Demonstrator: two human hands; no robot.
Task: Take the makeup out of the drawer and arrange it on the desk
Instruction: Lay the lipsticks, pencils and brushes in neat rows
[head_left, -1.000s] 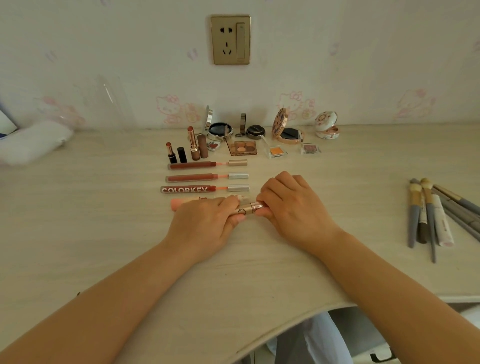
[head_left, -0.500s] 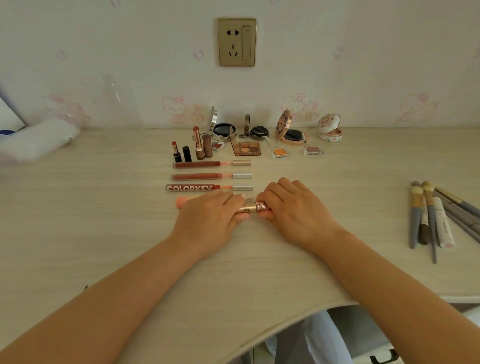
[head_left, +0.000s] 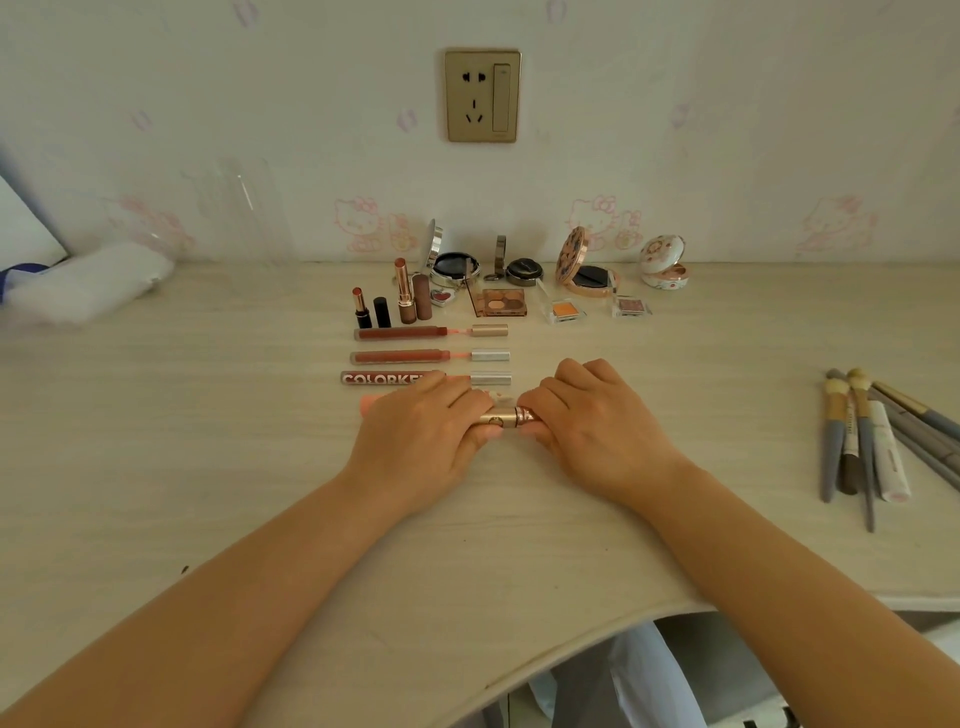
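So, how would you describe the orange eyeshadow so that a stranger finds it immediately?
Start at the wall socket and drop down to the desk. Right of the brown eyeshadow palette sits the orange eyeshadow, a small clear case; its neighbour on the right holds a pinkish-brown pan.

We have open desk (head_left: 208, 467) on the left, from the near edge back to the white bundle (head_left: 88, 286) by the wall, and a hand could sweep through there freely. Ahead, the way is barred by the rows of lip gloss tubes (head_left: 431, 356) lying crosswise, with upright lipsticks (head_left: 405, 291) and open compacts (head_left: 587, 270) standing behind them against the wall. On the right, bare desk runs between our right hand (head_left: 597, 421) and the brushes (head_left: 862, 441), which lie fanned near the desk's right edge. The strip nearest us holds only our forearms.
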